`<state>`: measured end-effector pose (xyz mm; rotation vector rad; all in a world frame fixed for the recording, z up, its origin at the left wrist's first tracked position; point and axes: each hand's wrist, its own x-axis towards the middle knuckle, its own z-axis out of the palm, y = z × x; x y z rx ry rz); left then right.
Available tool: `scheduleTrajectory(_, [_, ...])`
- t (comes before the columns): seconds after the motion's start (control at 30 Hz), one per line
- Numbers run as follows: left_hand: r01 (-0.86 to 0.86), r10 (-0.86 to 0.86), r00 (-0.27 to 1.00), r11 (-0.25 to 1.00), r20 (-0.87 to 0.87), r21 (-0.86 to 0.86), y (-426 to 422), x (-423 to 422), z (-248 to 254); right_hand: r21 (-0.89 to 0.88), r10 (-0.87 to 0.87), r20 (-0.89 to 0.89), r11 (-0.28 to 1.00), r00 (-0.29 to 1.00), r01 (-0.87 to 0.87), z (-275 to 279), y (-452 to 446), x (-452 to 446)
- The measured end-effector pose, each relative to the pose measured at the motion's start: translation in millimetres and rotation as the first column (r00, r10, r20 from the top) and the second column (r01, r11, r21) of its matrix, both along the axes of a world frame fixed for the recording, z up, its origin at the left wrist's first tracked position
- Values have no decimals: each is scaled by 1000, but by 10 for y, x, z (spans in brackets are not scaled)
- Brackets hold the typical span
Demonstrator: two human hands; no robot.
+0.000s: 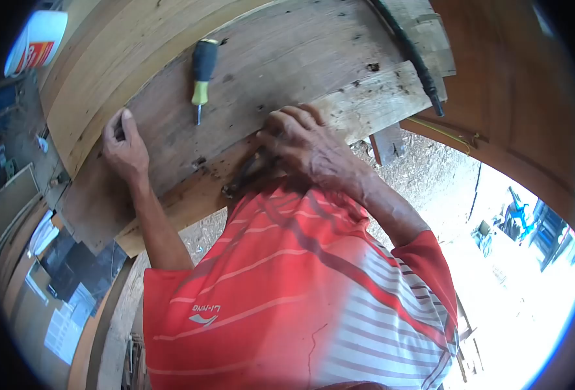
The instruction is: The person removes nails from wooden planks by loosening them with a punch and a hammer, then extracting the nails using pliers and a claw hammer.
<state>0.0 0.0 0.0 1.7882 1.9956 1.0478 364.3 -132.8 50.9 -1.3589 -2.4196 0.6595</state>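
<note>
My left hand [127,149] is at the left part of a worn wooden workbench top [164,136], its thumb and fingers drawn together; anything small between them cannot be made out. Close to my body, my right hand [303,143] rests with curled fingers over the bench's near edge, and what lies under them is hidden. A dark, slim metal tool [240,174] lies just left of my right hand; its kind is unclear. Between and beyond both hands is a screwdriver [203,71] with a black and yellow-green handle, its tip toward me.
Curved light wooden boards [105,71] lie along the far side. A dark rod [411,55] crosses the bench at upper right. A white tub [37,42] stands at upper left. Brown wooden panels [495,97] are on the right, and papers [69,325] lie at lower left.
</note>
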Motion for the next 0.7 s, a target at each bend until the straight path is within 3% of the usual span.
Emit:
scheduleTrajectory(0.07, [8, -10, 999, 999, -32, -46, 16, -140, 38, 109, 16, 77, 994, 997, -24, -62, -32, -150])
scheduleTrajectory(0.1, [19, -19, 999, 1000, 25, 2, 24, 178, 14, 133, 22, 104, 990, 994, -36, 40, -57, 174])
scheduleTrajectory(0.2, [28, -28, 998, 1000, 51, -3, -6, 107, 51, 189, 26, 33, 981, 999, -31, 19, -124, 211])
scheduleTrajectory(0.33, [-26, 25, 998, 1000, 60, 16, -168, 311, 227, -30, -20, 53, 999, 998, 21, -22, -291, 385])
scheduleTrajectory(0.43, [62, -51, 997, 983, -65, 174, -414, 932, 405, -170, -23, 79, 985, 997, 36, 138, -413, 691])
scheduleTrajectory(0.57, [364, -365, 931, 930, 11, 44, -694, 1903, 596, -413, -134, -47, 905, 990, 103, 186, -590, 1203])
scheduleTrajectory(0.7, [672, -672, 740, 740, 34, 25, -756, 2718, 717, -598, -334, -144, 779, 932, 186, 260, -848, 1726])
